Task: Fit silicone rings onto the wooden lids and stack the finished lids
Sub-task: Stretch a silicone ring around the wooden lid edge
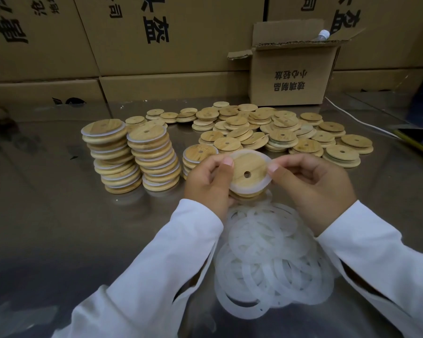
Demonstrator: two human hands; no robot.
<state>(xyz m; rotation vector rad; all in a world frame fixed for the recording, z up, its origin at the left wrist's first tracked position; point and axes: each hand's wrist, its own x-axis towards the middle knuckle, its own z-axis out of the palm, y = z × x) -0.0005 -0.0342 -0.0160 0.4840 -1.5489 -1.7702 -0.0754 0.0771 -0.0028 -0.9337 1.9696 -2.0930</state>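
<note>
Gripping one wooden lid point(248, 170) with the left hand point(205, 181), fingers curled round its left edge, above the tabletop point(59, 215). Pinching with the right hand point(313, 189) the white ring point(238, 190) at the right edge of this lid, probably seating it around the rim. Standing left of this lid: two tall stacks of finished lids point(132, 157) and a short third stack point(195, 154). Waiting behind this lid: a big heap of bare lids point(279, 130). Lying just in front: many loose rings point(266, 252). Being, by judgement, less than half done.
</note>
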